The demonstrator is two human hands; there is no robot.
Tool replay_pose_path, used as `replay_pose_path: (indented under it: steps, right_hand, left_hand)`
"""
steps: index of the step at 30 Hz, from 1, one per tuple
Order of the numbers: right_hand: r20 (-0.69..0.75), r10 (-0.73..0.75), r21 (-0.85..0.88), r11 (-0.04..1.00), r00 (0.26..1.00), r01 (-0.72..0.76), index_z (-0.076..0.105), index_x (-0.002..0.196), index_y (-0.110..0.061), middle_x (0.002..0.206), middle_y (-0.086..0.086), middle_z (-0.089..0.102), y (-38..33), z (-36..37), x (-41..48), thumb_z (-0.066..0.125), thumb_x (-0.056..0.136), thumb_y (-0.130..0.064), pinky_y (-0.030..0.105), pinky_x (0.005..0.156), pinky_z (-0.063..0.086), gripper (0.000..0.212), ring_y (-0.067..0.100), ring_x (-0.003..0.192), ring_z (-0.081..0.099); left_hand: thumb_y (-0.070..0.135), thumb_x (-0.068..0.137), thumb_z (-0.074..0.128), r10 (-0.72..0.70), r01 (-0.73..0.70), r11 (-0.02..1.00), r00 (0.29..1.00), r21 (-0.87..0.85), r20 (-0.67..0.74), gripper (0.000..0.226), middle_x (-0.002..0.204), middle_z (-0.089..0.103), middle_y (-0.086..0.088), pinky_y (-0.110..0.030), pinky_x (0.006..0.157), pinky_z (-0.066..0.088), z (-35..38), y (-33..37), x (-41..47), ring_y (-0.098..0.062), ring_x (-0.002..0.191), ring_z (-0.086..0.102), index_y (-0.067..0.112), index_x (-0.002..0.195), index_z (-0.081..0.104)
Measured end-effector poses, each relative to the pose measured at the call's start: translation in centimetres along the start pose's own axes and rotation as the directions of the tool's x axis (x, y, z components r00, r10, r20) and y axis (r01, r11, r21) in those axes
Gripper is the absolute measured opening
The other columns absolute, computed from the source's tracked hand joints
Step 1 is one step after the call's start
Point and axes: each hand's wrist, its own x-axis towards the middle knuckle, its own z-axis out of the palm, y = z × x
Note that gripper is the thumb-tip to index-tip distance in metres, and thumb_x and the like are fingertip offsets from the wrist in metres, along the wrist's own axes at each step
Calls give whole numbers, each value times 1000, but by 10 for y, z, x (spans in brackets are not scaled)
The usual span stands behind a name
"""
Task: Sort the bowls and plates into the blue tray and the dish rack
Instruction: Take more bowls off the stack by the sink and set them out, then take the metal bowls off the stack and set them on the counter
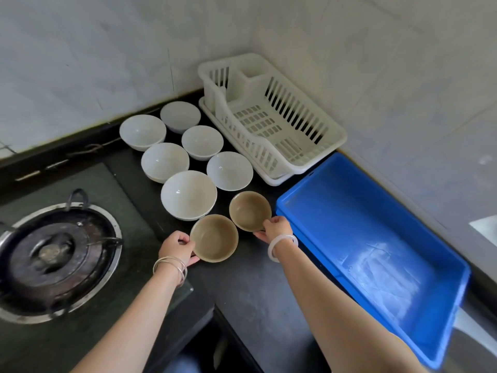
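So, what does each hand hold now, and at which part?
The left hand holds the nearer brown bowl at its left rim. The right hand holds the farther brown bowl at its near right rim.

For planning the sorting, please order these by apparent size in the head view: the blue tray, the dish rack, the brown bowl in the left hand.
1. blue tray, though it is nearer the camera
2. dish rack
3. brown bowl, held by the left hand
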Motion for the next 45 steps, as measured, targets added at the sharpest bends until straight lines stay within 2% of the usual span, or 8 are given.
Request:
replay_pose_path:
  steps: [4, 9, 12, 18, 26, 31, 37, 45]
  right_hand:
    - [11, -11, 14, 1000, 1000, 11, 48, 111, -15, 97, 11, 68, -4, 4, 2, 51, 91, -7, 38, 89, 55, 22, 20, 80, 69]
    - [21, 1, 13, 1000, 1000, -1, 48, 108, -18, 101, 9, 65, -5, 4, -1, 51, 91, -8, 25, 63, 54, 19, 14, 71, 67]
    - [41, 19, 58, 998, 999, -22, 49, 111, -16, 94, 8, 63, -5, 4, -2, 51, 92, -8, 29, 69, 57, 21, 17, 75, 67]
    - [96, 24, 68, 997, 995, -30, 51, 109, -20, 97, 1, 61, -4, -3, -16, 52, 94, -18, 24, 56, 54, 16, 15, 74, 68]
    - [118, -205, -141, 965, 972, 221, 58, 109, -21, 94, -4, 65, 22, -44, -51, 48, 96, -26, 23, 68, 55, 17, 14, 80, 67]
    - [59, -349, -188, 916, 935, 354, 61, 95, -24, 92, -3, 69, 48, -94, -78, 45, 96, -25, 22, 68, 52, 16, 12, 76, 66]
    - [-146, -428, -274, 884, 892, 379, 60, 80, -24, 77, -2, 68, 90, -174, -104, 48, 93, -18, 27, 63, 47, 18, 14, 63, 61]
    - [-432, -401, -478, 861, 808, 172, 69, 90, -16, 90, 9, 73, 167, -261, -138, 57, 88, -18, 25, 66, 36, 12, 27, 87, 65]
  left_hand:
    - [-6, 87, 51, 8, -8, 1000, 1000, -8, -11, 23, 98, 54, -21, -45, 78, 54, 2, 0, -1, -39, 97, 57, 8, 69, 47]
    - [-6, 86, 52, 14, -14, 1000, 1000, -19, -25, 23, 98, 55, -21, -48, 81, 54, 3, -1, -1, -40, 98, 58, 9, 69, 48]
    - [-6, 85, 53, 19, -21, 999, 999, -43, -43, 20, 99, 57, -20, -49, 83, 53, 4, -2, -1, -39, 96, 58, 8, 71, 51]
    - [1, 87, 56, 51, -53, 998, 996, -33, -71, 18, 109, 60, -16, -40, 83, 53, 5, -3, -6, -36, 101, 60, 1, 105, 60]
    - [14, 88, 55, 124, -109, 980, 989, 169, -78, 39, 117, 64, -15, -42, 90, 53, 6, -25, -30, -24, 84, 62, 6, 127, 54]
    - [18, 89, 54, 108, -83, 965, 990, 250, -87, 33, 93, 64, -7, -40, 93, 51, 17, -46, -63, -28, 86, 65, 5, 119, 59]
    - [12, 88, 54, 208, -259, 906, 961, 334, 180, 19, 96, 66, -7, -33, 85, 53, 71, -65, -120, -23, 80, 66, 9, 103, 65]
    - [19, 89, 55, 293, -621, 612, 753, 490, 589, 20, 98, 66, 6, -20, 76, 47, 162, -94, -201, -8, 83, 60, 21, 106, 66]
